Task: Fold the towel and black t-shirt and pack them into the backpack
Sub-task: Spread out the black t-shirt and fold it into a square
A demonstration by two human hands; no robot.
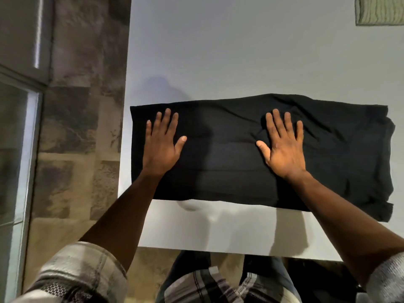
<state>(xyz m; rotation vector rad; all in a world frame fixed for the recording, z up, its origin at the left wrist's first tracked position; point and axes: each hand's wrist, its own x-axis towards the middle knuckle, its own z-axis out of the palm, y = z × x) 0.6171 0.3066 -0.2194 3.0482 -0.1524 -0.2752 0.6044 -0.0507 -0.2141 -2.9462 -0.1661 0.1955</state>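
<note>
Plaid shirt hem (218, 283) and rolled-up plaid sleeves (87, 272) at bottom of view, nearest the lens; both bare forearms reach forward over the near edge of the white bench (240, 51). Black t-shirt (218, 162) lies on the bench, folded into a long band running left to right, its left end close to the bench's left edge, its right end rumpled and uneven. Left hand (161, 145) flat on the left part of the t-shirt, palm down, fingers straight and slightly spread, grasping nothing. Right hand (284, 149) flat on the t-shirt right of its middle, palm down, fingers spread, also grasping nothing; creases in the cloth around its fingertips. Green ribbed towel (379, 10) at the far right corner of the bench, cut off by the frame, well apart from the t-shirt. Stone-tiled floor (76, 127) left of the bench.
</note>
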